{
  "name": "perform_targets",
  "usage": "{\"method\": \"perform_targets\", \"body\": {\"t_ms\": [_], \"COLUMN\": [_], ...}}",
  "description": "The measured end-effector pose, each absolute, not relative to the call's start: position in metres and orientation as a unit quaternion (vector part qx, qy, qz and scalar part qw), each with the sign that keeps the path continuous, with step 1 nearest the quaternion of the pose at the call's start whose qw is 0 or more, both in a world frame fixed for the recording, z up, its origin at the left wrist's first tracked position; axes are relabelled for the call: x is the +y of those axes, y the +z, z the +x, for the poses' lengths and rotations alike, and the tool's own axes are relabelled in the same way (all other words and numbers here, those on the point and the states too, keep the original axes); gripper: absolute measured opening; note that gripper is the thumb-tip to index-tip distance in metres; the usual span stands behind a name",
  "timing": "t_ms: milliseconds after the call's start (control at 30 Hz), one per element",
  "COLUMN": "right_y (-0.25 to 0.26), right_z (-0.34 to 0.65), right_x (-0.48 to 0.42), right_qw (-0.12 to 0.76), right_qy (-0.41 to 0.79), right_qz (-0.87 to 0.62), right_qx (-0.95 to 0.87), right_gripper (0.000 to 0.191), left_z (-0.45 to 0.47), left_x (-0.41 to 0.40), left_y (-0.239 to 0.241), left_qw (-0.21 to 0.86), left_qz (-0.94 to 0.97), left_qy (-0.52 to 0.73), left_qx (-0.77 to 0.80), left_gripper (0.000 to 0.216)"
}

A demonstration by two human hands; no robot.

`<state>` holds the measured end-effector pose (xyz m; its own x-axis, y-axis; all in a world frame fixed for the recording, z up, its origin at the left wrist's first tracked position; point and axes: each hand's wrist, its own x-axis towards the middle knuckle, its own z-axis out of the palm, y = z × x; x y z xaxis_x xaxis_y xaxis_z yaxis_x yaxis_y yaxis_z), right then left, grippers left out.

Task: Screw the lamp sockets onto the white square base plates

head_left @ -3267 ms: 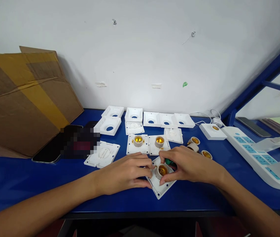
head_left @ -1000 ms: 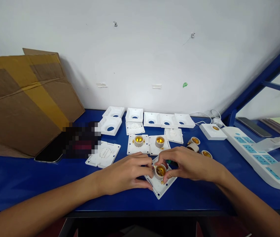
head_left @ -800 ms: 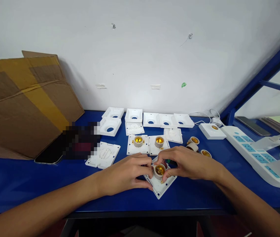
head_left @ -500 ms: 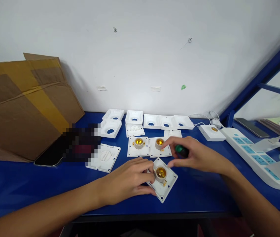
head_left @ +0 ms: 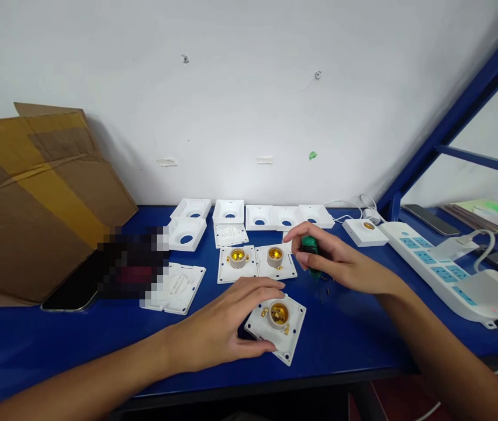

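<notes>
Near the table's front edge lies a square white lamp holder base [head_left: 293, 345], turned cornerwise, with a round socket and a brass-coloured inside. My left hand [head_left: 231, 324] steadies it, thumb at the near side and fingers at the far side. My right hand [head_left: 336, 257] is closed around a green-handled screwdriver [head_left: 309, 245], its thin shaft pointing down. Beside the shaft are several small dark screws [head_left: 328, 290] on the table. Behind the left hand stand two more lamp holder bases [head_left: 225, 270], side by side, with brass-lined sockets.
Several white square covers [head_left: 187, 237] with round holes line the wall. A flat white plate [head_left: 192, 286] lies left. A cardboard box [head_left: 47, 210] and a dark phone [head_left: 71, 286] are at the left; a power strip [head_left: 437, 263] and an assembled lamp holder [head_left: 365, 234] at the right.
My right hand has swung the screwdriver from above the lamp holder bases to the screws at their right, its shaft now downward. My left fingers have spread wider around the front base. The view has shifted slightly.
</notes>
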<state>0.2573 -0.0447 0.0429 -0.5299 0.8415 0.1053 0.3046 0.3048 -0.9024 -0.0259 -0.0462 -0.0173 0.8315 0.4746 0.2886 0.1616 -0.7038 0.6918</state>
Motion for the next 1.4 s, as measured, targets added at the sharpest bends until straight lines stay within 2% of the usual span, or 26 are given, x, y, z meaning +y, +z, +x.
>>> {"method": "perform_targets", "body": {"t_ms": [167,400,567,933,1200,1400], "right_y": [0.048,0.048,0.051,0.055,0.059,0.043], "right_z": [0.256,0.255,0.257,0.269,0.270,0.274], "right_x": [-0.047,-0.047,-0.046,-0.041,-0.036,-0.039], "right_qw": [0.331,0.363,0.346,0.275,0.279,0.336], "right_qy": [0.446,0.431,0.403,0.314,0.290,0.229], "right_qz": [-0.360,-0.336,-0.338,-0.346,-0.380,-0.409], "right_qx": [-0.749,-0.755,-0.777,-0.840,-0.833,-0.817], "right_gripper": [0.022,0.026,0.016,0.017,0.019,0.019], "left_z": [-0.023,-0.022,-0.022,-0.025,-0.028,-0.024], "left_x": [-0.048,-0.055,-0.057,-0.053,-0.048,-0.045], "left_y": [-0.015,-0.014,-0.019,-0.020,-0.016,-0.017], "left_qw": [0.342,0.284,0.244,0.241,0.281,0.318], "left_qz": [0.908,0.923,0.930,0.911,0.897,0.889], "left_qy": [0.150,0.144,0.142,0.151,0.190,0.198], "left_qx": [0.190,0.217,0.237,0.299,0.284,0.264], "left_gripper": [0.079,0.079,0.083,0.076,0.044,0.021]}}
